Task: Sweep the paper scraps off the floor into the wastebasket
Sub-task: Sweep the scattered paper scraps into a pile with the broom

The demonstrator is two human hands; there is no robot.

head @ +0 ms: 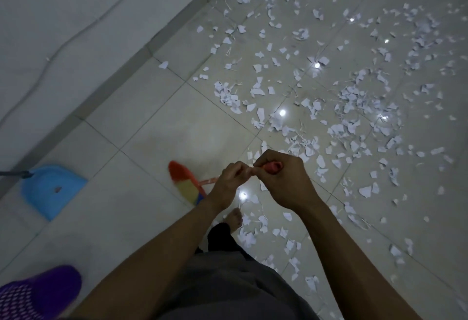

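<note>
Both hands clamped on broom handle: right hand (pixel 286 180) at orange tip, left hand (pixel 229 180) just below. Broom head (pixel 186 183) on floor (pixel 141 122), blurred. Paper scraps (pixel 342 107) scattered 12 to 4 o'clock. Blue dustpan (pixel 50 190) at 9 o'clock, one small scrap inside. Purple mesh wastebasket (pixel 38 292) at 8 o'clock, contents unseen.
</note>
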